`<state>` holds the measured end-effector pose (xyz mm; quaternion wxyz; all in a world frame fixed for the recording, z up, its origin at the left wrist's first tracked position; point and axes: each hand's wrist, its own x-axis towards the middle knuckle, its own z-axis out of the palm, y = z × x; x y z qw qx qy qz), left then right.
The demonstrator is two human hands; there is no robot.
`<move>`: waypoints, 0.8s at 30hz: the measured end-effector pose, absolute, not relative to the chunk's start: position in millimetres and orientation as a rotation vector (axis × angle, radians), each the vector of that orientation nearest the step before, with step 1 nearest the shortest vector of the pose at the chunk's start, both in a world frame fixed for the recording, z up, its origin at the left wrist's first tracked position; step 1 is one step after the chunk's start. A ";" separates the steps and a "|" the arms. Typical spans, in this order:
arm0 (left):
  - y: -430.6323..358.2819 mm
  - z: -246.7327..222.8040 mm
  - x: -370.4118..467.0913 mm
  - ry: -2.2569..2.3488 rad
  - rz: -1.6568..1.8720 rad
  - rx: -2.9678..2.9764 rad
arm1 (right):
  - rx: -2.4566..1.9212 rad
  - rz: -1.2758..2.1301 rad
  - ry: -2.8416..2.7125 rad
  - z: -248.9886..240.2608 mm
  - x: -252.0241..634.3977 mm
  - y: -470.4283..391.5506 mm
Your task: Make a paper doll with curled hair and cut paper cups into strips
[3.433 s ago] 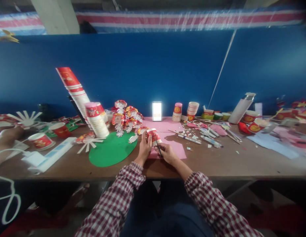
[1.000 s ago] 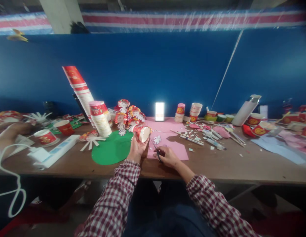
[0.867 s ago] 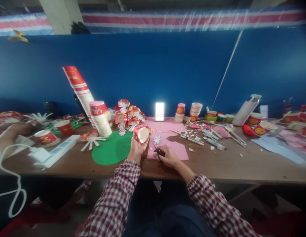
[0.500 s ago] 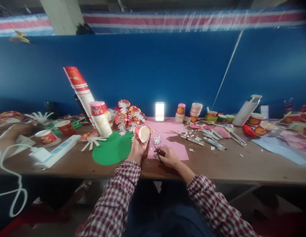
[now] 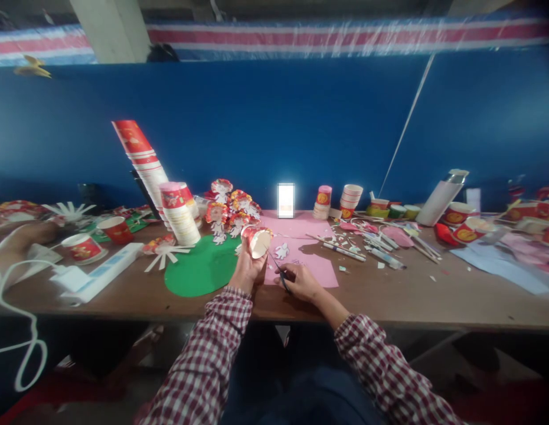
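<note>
My left hand (image 5: 247, 268) holds a red printed paper cup (image 5: 257, 240) on its side, its white open mouth turned toward me and to the right. My right hand (image 5: 302, 281) grips small dark scissors (image 5: 277, 268), whose blades point up toward the cup's rim. Both hands hover over a pink paper sheet (image 5: 310, 262) on the brown table (image 5: 389, 295). A small white cut-out (image 5: 282, 251) lies on the pink sheet just right of the cup.
A green paper disc (image 5: 199, 268) lies left of my hands, with stacked cups (image 5: 180, 212), a leaning cup stack (image 5: 139, 156) and cut cup flowers (image 5: 232, 206) behind. A lit phone (image 5: 286, 199) stands at the back. Pens and scraps (image 5: 367, 245) lie right. Another person's arm (image 5: 18, 239) rests far left.
The cup went from upright on the pink sheet with both hands at it to lifted and tipped sideways in my left hand. The scissors blades have risen slightly toward the rim.
</note>
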<state>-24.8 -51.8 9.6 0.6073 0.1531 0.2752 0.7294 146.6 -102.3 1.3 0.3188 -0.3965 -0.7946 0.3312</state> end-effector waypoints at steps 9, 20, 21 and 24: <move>-59.6 14.7 -13.5 0.659 1.664 0.444 | -1.056 0.865 -2.110 4.6 146.9 -103.5; -56.2 2.0 -14.4 0.572 1.671 0.606 | -1.037 0.990 -2.043 4.5 147.9 -103.4; -56.7 2.3 -14.0 0.572 1.662 0.619 | -1.030 1.000 -2.034 3.9 148.1 -103.1; -58.8 3.2 -12.9 0.578 1.646 0.673 | -1.013 1.035 -2.008 1.2 148.5 -102.0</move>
